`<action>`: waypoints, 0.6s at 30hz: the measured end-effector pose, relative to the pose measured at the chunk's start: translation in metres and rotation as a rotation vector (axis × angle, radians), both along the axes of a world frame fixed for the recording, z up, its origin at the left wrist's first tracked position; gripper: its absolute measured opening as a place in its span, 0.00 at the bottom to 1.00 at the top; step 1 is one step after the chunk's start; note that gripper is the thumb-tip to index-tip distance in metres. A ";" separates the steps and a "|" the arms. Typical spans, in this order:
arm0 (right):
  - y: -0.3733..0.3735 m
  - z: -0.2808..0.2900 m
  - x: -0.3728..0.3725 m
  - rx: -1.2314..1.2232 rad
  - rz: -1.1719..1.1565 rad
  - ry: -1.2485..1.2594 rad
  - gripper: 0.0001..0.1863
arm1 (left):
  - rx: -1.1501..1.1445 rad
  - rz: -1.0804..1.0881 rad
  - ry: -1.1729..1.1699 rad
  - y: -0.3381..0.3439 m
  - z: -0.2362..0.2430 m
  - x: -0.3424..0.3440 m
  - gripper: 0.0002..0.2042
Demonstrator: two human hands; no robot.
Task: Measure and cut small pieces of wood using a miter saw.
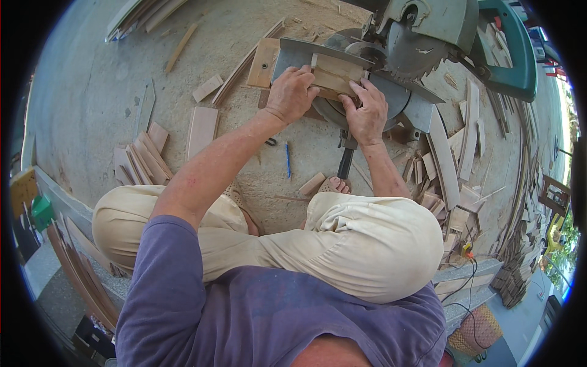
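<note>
Together, two hands (330, 101), one wood block (335, 74), one saw (422, 43)

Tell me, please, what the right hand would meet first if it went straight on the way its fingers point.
Probably the saw blade: the right hand rests on the wooden piece, fingers pointing up-picture toward it, though depth is unclear.

sunlit concrete floor (92, 92) dusted with sawdust, wood offcuts (142, 160) scattered about, stacked planks (516, 257) along the right edge

Bright, even daylight with soft shadows, sharp at centre, fisheye bending and black vignette at the rim.
</note>
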State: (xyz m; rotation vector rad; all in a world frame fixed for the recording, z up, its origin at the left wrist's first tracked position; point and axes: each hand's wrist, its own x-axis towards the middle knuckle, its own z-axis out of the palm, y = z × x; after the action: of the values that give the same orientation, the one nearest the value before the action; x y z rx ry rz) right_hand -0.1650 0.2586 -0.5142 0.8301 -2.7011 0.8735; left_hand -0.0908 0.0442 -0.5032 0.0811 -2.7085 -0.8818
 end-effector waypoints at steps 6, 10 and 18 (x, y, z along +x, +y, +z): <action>0.005 0.005 0.005 -0.099 0.037 -0.103 0.32 | 0.007 0.014 0.011 -0.002 0.000 0.001 0.14; 0.008 -0.001 0.005 -0.074 0.039 -0.089 0.33 | 0.017 0.003 -0.007 -0.004 -0.004 -0.001 0.15; 0.006 -0.007 0.009 -0.103 0.004 -0.008 0.33 | -0.007 0.006 -0.042 -0.002 0.002 -0.002 0.15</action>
State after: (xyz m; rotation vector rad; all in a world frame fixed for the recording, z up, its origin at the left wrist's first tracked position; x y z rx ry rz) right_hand -0.1564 0.2645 -0.5208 0.8123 -2.6361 1.0090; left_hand -0.0933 0.0423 -0.5015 0.1075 -2.7482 -0.8783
